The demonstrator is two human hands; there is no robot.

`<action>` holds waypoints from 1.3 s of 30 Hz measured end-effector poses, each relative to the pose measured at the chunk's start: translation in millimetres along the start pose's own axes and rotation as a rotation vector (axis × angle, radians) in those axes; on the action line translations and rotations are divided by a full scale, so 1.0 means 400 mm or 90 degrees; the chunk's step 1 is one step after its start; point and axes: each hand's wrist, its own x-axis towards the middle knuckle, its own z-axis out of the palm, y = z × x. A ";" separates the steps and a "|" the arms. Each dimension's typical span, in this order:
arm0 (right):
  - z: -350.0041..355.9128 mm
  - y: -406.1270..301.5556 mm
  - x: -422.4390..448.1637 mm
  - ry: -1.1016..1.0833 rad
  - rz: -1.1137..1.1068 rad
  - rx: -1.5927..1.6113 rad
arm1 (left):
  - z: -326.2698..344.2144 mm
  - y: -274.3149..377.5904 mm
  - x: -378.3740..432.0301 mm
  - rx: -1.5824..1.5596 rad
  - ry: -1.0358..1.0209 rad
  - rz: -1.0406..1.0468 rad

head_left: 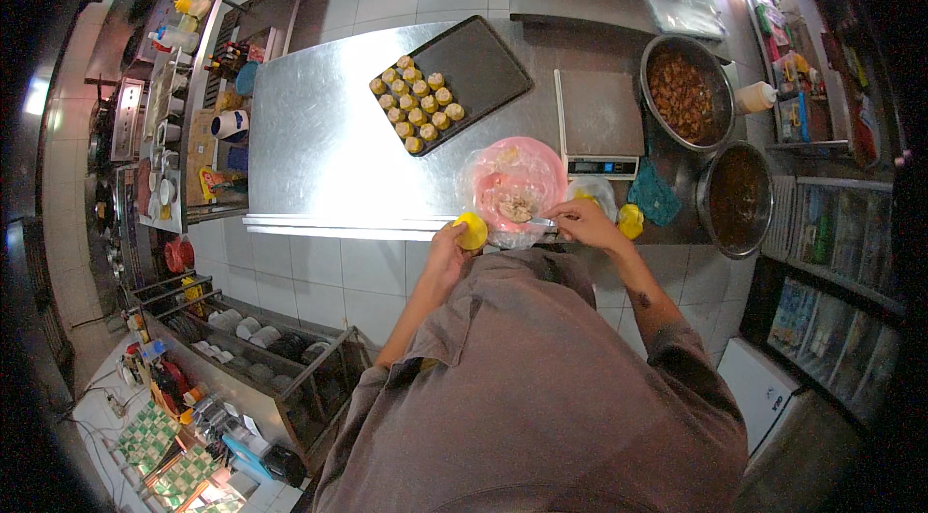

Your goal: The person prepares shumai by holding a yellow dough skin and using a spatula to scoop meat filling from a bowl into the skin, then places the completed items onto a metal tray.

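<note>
A round yellow dumpling wrapper (473,231) lies flat in my left hand (447,252), held at the front edge of the steel table. My right hand (586,222) grips a metal spreader (541,221) whose tip reaches into the pale filling (516,208). That filling sits in a pink bowl (549,159) lined with clear plastic. Beyond the bowl, a dark baking tray (487,63) stands at an angle, with several yellow-wrapped dumplings (420,88) in rows on its left part. Just right of my right hand is a small yellow bundle (631,221), probably more wrappers.
A digital scale (600,114) stands behind the bowl to the right. A teal cloth (654,192) lies near two large steel bowls, one of browned chopped food (681,96), one of dark liquid (739,194). A squeeze bottle (755,98) is beside them. Dish racks (254,346) stand behind me, left.
</note>
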 end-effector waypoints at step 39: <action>0.024 -0.457 -0.102 0.115 -0.004 -0.406 | 0.184 0.092 -0.029 0.056 -0.081 0.113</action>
